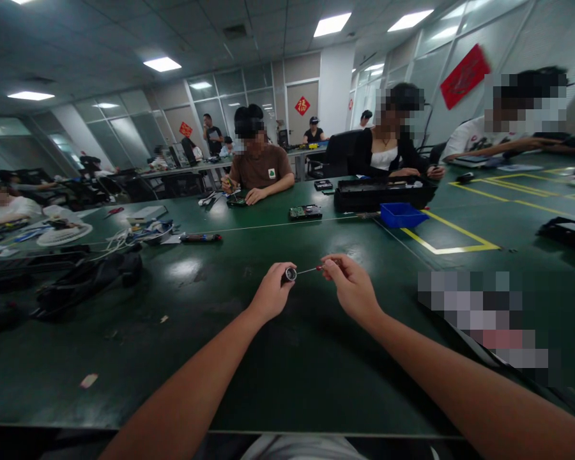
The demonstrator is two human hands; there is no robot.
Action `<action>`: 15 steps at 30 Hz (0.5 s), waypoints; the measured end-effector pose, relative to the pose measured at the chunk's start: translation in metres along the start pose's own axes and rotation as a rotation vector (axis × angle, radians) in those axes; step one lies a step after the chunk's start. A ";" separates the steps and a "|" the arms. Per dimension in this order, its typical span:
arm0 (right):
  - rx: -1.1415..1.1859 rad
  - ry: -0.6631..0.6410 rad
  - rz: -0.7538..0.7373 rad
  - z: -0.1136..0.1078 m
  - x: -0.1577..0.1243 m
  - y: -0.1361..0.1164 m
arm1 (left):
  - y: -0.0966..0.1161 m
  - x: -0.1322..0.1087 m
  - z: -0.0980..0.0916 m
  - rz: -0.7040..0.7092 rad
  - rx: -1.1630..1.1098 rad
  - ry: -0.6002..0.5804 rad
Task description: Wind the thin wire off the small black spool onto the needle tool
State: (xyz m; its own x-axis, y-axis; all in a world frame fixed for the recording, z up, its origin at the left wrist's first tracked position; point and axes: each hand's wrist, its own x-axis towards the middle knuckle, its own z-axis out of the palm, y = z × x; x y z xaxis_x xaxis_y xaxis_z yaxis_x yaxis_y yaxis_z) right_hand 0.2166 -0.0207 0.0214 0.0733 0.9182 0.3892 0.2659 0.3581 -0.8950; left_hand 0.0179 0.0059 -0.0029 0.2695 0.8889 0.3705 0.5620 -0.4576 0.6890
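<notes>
Near the middle of the green table (268,383), my left hand (272,291) is wrapped round a small dark round part (290,275) with a metallic ring face. My right hand (352,284) pinches a screwdriver (320,268) with a red piece at the base of its thin metal shaft. The shaft points left, its tip at the round part; whether it touches cannot be made out. Most of the screwdriver's handle is hidden by my right fingers.
Ahead are a green circuit board part (305,212), a blue bin (403,215), a black casing (386,195) and a pen-like tool (200,237). Cables and a black bag (91,281) lie left. A blurred sheet (483,319) lies right. Several people sit across the table.
</notes>
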 end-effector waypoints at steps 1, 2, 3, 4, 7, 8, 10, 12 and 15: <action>0.001 -0.008 -0.003 0.000 0.000 0.001 | 0.000 0.000 0.000 0.000 0.004 -0.002; -0.008 -0.017 -0.004 0.001 0.000 0.002 | 0.000 0.000 -0.001 0.000 0.010 -0.008; -0.026 -0.026 -0.003 0.001 0.000 0.003 | -0.001 0.000 -0.001 -0.002 0.016 -0.011; -0.048 -0.035 0.000 0.001 0.000 0.003 | -0.002 0.001 0.000 -0.009 0.019 -0.008; -0.109 -0.050 -0.001 0.001 0.000 0.001 | -0.005 0.001 -0.001 -0.040 0.018 0.022; -0.130 -0.052 -0.005 0.000 0.000 -0.001 | -0.005 0.002 -0.001 -0.044 0.021 0.029; -0.183 -0.057 -0.004 -0.001 0.000 -0.005 | -0.006 0.002 -0.003 -0.032 0.031 0.034; -0.235 -0.062 0.003 -0.003 -0.001 -0.008 | -0.006 0.002 -0.004 -0.012 0.038 0.037; -0.246 -0.077 -0.022 -0.003 -0.002 -0.008 | -0.006 0.002 -0.005 0.011 0.058 0.030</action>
State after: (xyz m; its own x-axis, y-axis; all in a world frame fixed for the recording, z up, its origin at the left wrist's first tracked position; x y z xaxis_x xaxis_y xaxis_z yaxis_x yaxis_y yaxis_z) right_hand 0.2168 -0.0256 0.0288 -0.0056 0.9241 0.3822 0.4933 0.3350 -0.8028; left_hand 0.0107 0.0104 -0.0032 0.2529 0.8821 0.3974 0.6035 -0.4649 0.6478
